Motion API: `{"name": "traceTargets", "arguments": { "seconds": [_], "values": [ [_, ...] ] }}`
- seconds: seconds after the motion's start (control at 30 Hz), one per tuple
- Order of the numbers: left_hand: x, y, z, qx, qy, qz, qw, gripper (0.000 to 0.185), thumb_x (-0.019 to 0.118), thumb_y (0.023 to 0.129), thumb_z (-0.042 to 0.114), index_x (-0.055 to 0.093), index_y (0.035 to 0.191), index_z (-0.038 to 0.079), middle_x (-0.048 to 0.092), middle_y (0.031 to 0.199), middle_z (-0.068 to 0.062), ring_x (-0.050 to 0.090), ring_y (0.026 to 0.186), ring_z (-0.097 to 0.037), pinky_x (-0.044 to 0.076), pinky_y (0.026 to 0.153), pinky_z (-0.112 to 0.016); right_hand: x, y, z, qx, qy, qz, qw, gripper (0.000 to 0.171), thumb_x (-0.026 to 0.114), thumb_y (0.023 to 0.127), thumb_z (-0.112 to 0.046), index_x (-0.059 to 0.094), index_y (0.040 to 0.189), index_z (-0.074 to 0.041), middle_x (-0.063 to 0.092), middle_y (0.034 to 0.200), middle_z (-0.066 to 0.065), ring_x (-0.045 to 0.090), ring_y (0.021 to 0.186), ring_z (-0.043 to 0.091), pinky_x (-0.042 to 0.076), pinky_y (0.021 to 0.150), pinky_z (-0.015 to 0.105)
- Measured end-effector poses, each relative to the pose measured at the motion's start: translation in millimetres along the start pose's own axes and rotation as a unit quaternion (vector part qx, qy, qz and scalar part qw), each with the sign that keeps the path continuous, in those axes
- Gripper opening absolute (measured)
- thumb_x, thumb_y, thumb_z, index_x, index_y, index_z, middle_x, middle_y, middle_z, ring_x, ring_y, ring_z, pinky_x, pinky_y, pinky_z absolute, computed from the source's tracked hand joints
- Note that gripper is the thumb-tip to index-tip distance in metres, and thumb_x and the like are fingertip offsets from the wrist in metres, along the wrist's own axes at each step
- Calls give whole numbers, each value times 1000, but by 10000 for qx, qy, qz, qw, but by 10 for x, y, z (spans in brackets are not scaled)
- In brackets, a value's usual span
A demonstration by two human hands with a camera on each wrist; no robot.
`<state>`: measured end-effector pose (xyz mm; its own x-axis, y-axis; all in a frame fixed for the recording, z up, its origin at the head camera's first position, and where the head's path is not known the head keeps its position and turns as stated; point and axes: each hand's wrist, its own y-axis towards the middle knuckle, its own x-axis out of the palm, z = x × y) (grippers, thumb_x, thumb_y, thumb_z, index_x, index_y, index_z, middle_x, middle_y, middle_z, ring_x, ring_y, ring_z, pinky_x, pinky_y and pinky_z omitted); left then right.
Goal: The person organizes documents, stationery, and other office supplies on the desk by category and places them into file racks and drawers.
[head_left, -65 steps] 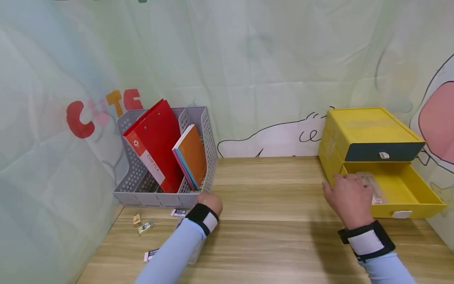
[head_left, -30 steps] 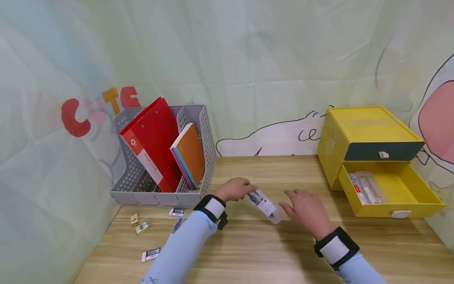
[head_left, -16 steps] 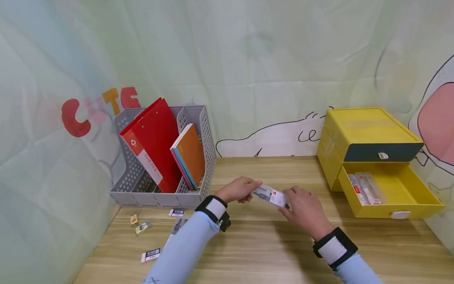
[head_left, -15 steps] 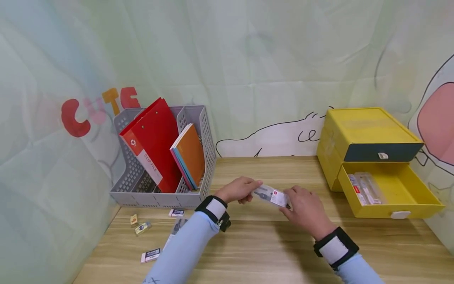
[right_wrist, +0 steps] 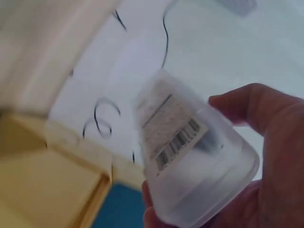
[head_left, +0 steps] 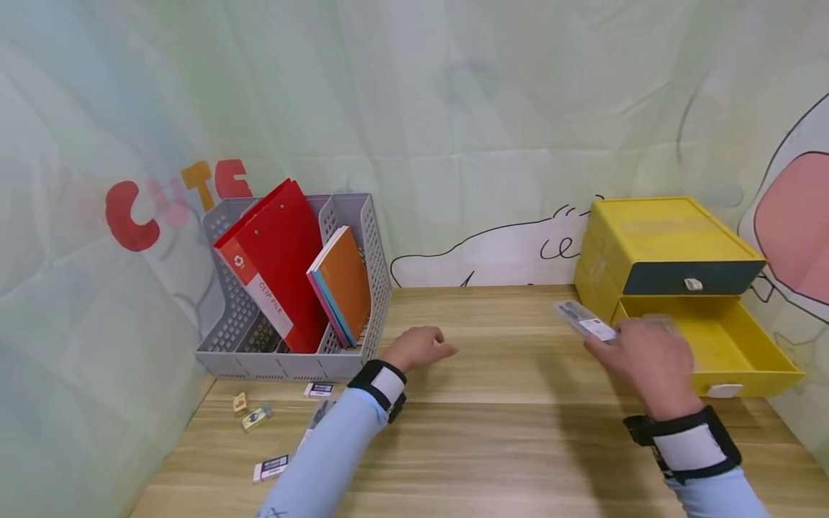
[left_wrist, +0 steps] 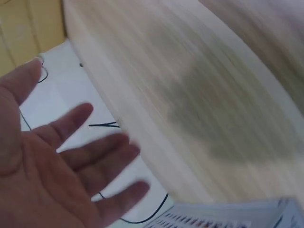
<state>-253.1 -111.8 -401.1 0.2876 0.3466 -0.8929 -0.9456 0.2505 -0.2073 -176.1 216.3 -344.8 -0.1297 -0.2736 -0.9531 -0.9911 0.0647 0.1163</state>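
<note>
My right hand [head_left: 650, 363] grips one end of a clear plastic case [head_left: 586, 321] with a dark grey tool inside and a white label. The case is held left of the pulled-out yellow drawer [head_left: 728, 334], clear of the tabletop. In the right wrist view, thumb and fingers hold the case [right_wrist: 190, 156] from opposite sides, with a barcode label showing. My left hand [head_left: 417, 348] hovers over the table, holding nothing. Its fingers are spread and relaxed in the left wrist view. Another clear case [head_left: 320, 416] lies partly hidden behind the left forearm.
The drawer belongs to a yellow box [head_left: 673, 226] with a shut dark-fronted upper drawer [head_left: 660, 277]. My right hand mostly hides clear items inside the open drawer. At left stands a grey organiser [head_left: 272, 365] with a red clip file [head_left: 278, 259] and notebooks [head_left: 346, 288]. Several erasers [head_left: 270, 468] lie before it.
The clear case has passed from my left hand to my right. My right hand has carried it rightward to the drawer's side. My left hand has let go and moved back slightly left.
</note>
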Motion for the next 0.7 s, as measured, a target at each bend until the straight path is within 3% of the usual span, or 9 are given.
{"name": "traceTargets", "arguments": {
  "seconds": [0.1,0.2,0.27,0.47,0.7],
  "values": [
    [29,1,-19,-148,927,267,9952,55,68,91,46,63,128,5,62,126,-15,56,116,-31,38,105,-53,-146,-11,157,606,25,-285,9978,64,55,90,-58,63,96,6,54,72,16,50,63,30,38,52,39],
    [52,-16,-29,-256,1765,500,9827,60,74,86,47,63,129,7,57,129,-19,49,126,-36,28,109,-62,-267,-24,334,1142,64,-572,9918,73,53,90,-62,61,106,9,57,76,19,52,64,30,41,53,41],
    [64,-24,-41,-266,2114,606,9752,61,76,84,49,63,128,8,55,131,-21,47,128,-37,27,109,-64,-328,-26,459,1402,26,-684,9878,75,52,90,-62,60,104,12,57,76,20,53,64,31,42,53,40],
    [90,-13,-100,-303,2264,616,9716,61,75,84,50,63,128,9,57,130,-19,49,127,-35,26,110,-64,-412,17,815,1900,-571,-843,9765,78,42,95,-61,57,85,15,53,69,20,53,68,36,45,62,47],
    [102,-19,-103,-313,2097,469,9761,60,74,86,48,62,130,9,59,129,-17,52,124,-33,26,110,-63,-283,179,1049,2200,-977,-565,9690,69,49,98,-44,55,87,24,53,73,30,51,78,48,39,87,68]
  ]
}}
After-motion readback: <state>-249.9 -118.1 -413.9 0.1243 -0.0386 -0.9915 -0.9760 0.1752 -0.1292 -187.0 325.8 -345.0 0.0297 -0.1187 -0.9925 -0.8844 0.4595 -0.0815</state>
